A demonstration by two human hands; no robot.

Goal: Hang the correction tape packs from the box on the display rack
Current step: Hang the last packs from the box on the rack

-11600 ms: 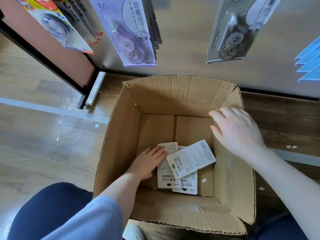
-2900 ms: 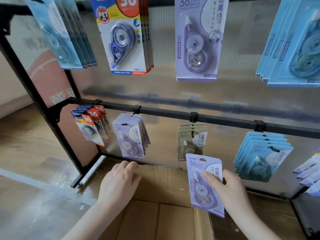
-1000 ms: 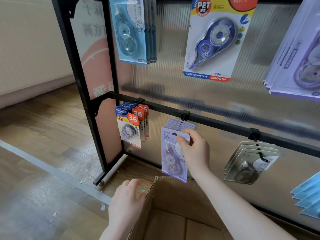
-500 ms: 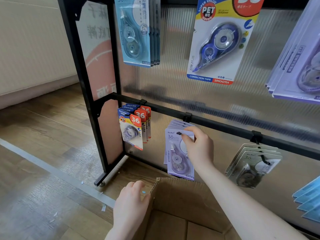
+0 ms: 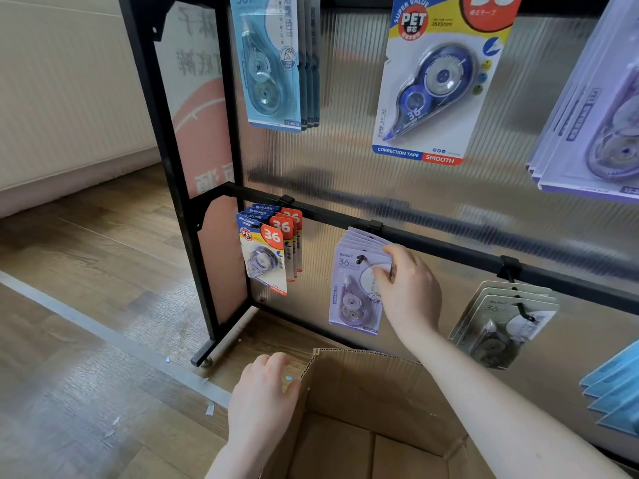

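Wood-plank flooring [image 5: 86, 305] runs under a black metal display rack [image 5: 179, 202] backed with ribbed translucent plastic; carded packs in blue, lilac and grey hang from its hooks. Below it stands an open corrugated cardboard box [image 5: 373, 392], its visible floor bare. At the lower rail a lilac correction tape pack [image 5: 352, 295] hangs on a hook at the front of a like stack. The right hand [image 5: 408, 292] reaches up and pinches that pack's upper edge. The left hand [image 5: 262, 402] rests curled over the box's left rim.
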